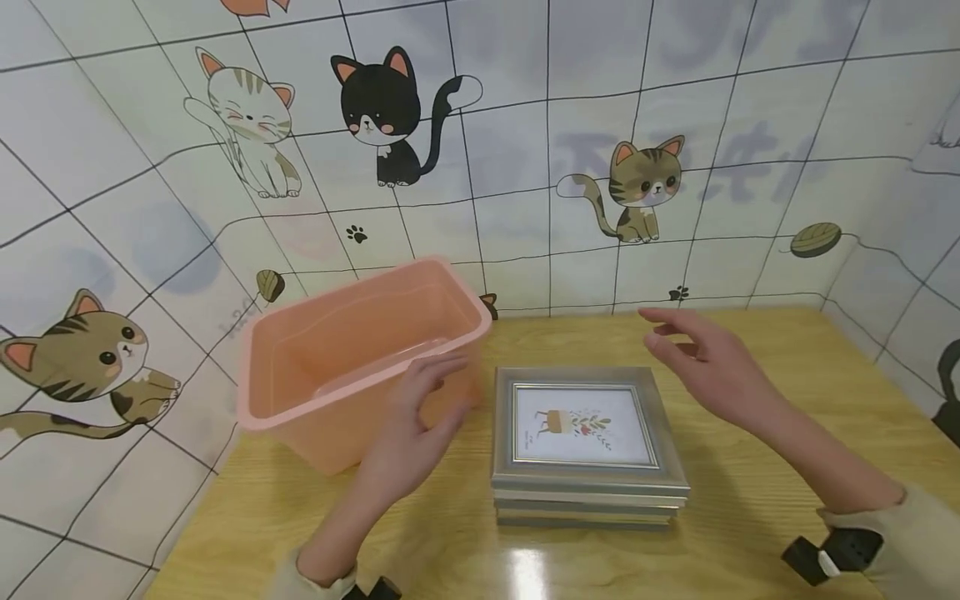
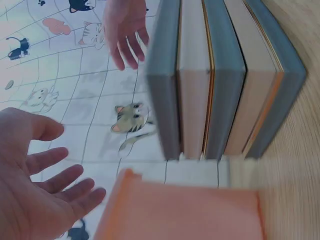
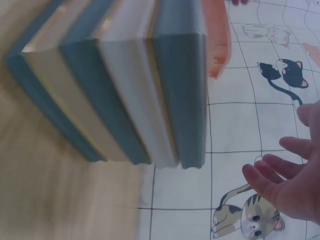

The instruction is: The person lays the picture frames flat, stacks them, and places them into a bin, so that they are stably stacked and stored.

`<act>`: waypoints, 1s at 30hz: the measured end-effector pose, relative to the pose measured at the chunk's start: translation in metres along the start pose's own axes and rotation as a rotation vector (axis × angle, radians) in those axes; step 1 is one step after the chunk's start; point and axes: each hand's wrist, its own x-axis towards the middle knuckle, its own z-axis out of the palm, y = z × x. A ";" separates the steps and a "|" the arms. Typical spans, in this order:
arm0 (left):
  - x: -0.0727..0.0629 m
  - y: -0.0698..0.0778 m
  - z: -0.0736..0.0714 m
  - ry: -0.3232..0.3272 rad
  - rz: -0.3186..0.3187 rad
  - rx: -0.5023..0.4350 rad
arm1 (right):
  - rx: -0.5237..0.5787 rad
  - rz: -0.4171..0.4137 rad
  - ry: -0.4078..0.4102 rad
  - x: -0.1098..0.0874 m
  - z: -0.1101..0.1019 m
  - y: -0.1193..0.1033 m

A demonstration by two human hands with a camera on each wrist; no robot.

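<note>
A stack of several silver picture frames (image 1: 577, 479) lies flat on the wooden table; the top one shows a print of a plant on a small stand. To its left is a pink plastic bin (image 1: 322, 417), with nothing visible inside. My left hand (image 1: 408, 437) hovers between bin and stack, overlapping the bin's front wall in the head view, fingers relaxed and holding nothing. On the other side, my right hand (image 1: 708, 362) hangs in the air beyond the stack's right edge, fingers loosely bent and holding nothing. Both wrist views show the layered grey and pale frame edges (image 2: 225, 100).
Behind and beside the wooden table (image 1: 787, 375) rise walls (image 1: 517, 167) covered in a cat-patterned grid. A dark object (image 1: 948, 392) shows at the right margin of the head view. Black straps with devices sit on both wrists.
</note>
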 end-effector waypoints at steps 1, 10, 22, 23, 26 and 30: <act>-0.003 0.000 -0.007 0.026 0.016 0.007 | 0.007 -0.014 -0.006 0.007 0.002 -0.003; -0.035 -0.010 -0.082 0.328 0.015 0.228 | -0.028 -0.152 -0.175 0.066 0.033 -0.030; -0.066 -0.044 -0.133 0.411 -0.354 0.431 | -0.274 -0.213 -0.363 0.111 0.073 -0.060; -0.068 -0.046 -0.134 0.380 -0.376 0.433 | -0.282 -0.207 -0.372 0.115 0.077 -0.062; -0.071 -0.053 -0.134 0.265 -0.427 0.434 | -0.282 -0.225 -0.413 0.126 0.091 -0.068; -0.070 -0.060 -0.132 0.152 -0.478 0.424 | -0.283 -0.277 -0.469 0.135 0.111 -0.069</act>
